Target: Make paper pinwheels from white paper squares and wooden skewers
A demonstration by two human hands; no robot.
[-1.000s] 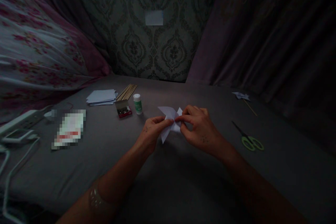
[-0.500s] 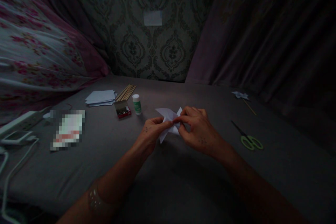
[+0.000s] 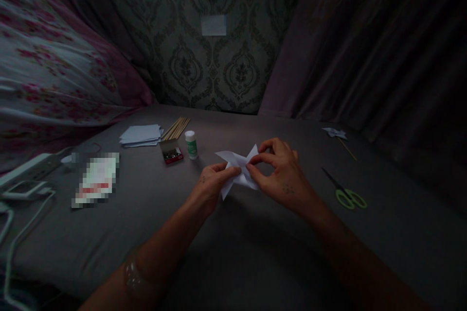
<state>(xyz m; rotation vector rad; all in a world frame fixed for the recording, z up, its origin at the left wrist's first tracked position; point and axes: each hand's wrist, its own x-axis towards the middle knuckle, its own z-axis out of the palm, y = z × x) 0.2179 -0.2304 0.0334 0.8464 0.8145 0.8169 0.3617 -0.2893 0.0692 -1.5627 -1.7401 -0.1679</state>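
A white paper pinwheel (image 3: 239,159) with pointed blades is held above the table in the middle of the view. My left hand (image 3: 212,182) grips it from the left, the thumb pressed near its centre. From the right, my right hand (image 3: 279,167) pinches the paper close to the centre with thumb and index finger. Whether a small piece sits between those fingertips cannot be made out. The pinwheel's underside and my left fingers beneath it are hidden.
Back left are a paper stack (image 3: 141,136), wooden sticks (image 3: 177,128), an open box of small metal pieces (image 3: 171,154) and a green-white glue bottle (image 3: 190,145). Scissors (image 3: 345,192) and a pinwheel on a stick (image 3: 335,133) lie right. A power strip (image 3: 31,172) is far left.
My right hand has shifted slightly right from the pinwheel's centre, and its fingers have opened into a wider arch. More of the right-hand blades shows. My left hand has stayed put.
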